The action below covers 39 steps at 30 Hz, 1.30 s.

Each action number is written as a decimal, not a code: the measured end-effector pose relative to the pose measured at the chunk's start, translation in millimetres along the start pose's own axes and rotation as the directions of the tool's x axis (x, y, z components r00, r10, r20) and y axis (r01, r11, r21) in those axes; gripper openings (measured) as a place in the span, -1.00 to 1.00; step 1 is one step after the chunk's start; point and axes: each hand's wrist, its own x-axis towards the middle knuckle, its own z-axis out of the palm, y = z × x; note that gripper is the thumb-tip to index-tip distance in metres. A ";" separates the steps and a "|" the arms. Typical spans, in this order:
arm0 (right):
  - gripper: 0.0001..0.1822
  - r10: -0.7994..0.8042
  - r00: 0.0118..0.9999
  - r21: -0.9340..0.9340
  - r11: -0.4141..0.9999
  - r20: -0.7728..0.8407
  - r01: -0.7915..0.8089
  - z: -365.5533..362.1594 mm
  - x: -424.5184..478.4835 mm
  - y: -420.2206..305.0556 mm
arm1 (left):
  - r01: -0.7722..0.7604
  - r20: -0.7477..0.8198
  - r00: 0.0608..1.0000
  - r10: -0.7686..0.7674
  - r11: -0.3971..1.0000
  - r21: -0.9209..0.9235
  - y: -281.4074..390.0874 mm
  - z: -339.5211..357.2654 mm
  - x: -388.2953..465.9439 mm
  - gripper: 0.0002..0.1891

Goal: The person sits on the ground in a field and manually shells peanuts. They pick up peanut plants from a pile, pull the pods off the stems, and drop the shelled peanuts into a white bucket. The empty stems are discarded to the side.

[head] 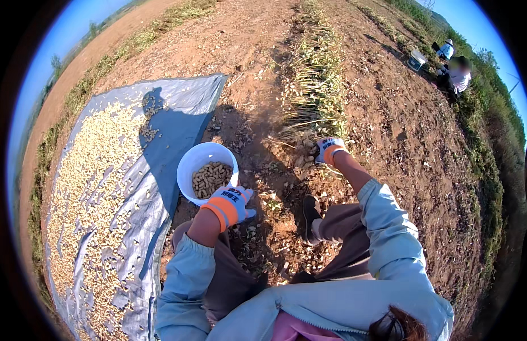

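Note:
My left hand (233,203), in a white and orange work glove, is over the near rim of a white plastic bucket (187,164), thumb and fingers apart. Peanuts in their shells (211,177) lie at the bottom of the bucket. My right hand (329,150), gloved alike, reaches forward to the near end of a row of pulled peanut plants (317,98). Its fingers are at the pods and roots (306,153); whether they grip them is hidden.
On the left a grey tarpaulin (184,123) bears many spread peanuts (93,170). Dry soil with leaf litter surrounds my feet. Far right, two people (458,79) sit low near a pale bucket (416,60), beside green growth along the field's edge.

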 end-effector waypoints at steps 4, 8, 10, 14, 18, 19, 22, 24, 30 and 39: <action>-0.37 0.088 0.957 0.316 0.949 -0.278 0.005 -65.7 -76.1 43.0 | 0.002 0.079 0.997 0.000 1.000 -0.028 12.7 0.2 16.9 -0.35; -0.37 0.358 0.807 0.584 0.812 -0.469 -0.021 -89.2 -125.9 63.7 | -0.040 -0.019 0.999 0.041 0.998 0.050 22.4 4.1 23.6 -0.45; -0.41 0.416 0.779 0.640 0.768 -0.469 -0.024 -87.2 -129.5 63.0 | 0.018 0.062 0.998 -0.020 0.999 0.035 25.1 4.2 26.6 -0.40; -0.49 0.467 0.663 0.784 0.534 -0.585 0.316 -73.8 -112.1 56.7 | 0.050 0.029 0.998 -0.051 0.998 0.042 23.8 5.4 28.2 -0.36; -0.45 0.541 0.664 0.833 0.496 -0.517 0.245 -64.1 -100.1 44.9 | 0.058 -0.156 0.986 -0.066 0.997 -0.051 16.9 12.9 30.7 -0.45; -0.44 0.585 0.674 0.825 0.561 -0.452 0.067 -65.4 -98.4 37.8 | -0.021 -0.294 0.956 -0.020 0.990 -0.138 15.8 14.2 34.7 -0.45; -0.41 0.398 0.773 0.843 0.436 -0.494 0.315 -61.8 -106.2 2.3 | -0.278 -0.565 0.824 -0.031 0.848 -0.452 16.2 24.0 47.9 -0.36; -0.42 0.285 0.784 0.814 0.393 -0.551 0.429 -60.5 -109.7 -31.2 | -0.530 -0.698 0.712 -0.077 0.593 -0.606 20.6 28.1 65.8 -0.23; -0.68 -0.023 0.854 0.852 -0.087 -0.519 0.516 -41.9 -115.4 -90.1 | -0.575 -0.547 0.818 -0.176 -0.238 -0.783 20.6 52.2 105.5 -0.23; -0.75 -0.094 0.722 0.727 -0.043 -0.686 0.685 -47.4 -113.7 -78.6 | -0.693 -0.495 0.702 -0.512 -0.328 -0.643 -10.3 81.5 109.2 -0.44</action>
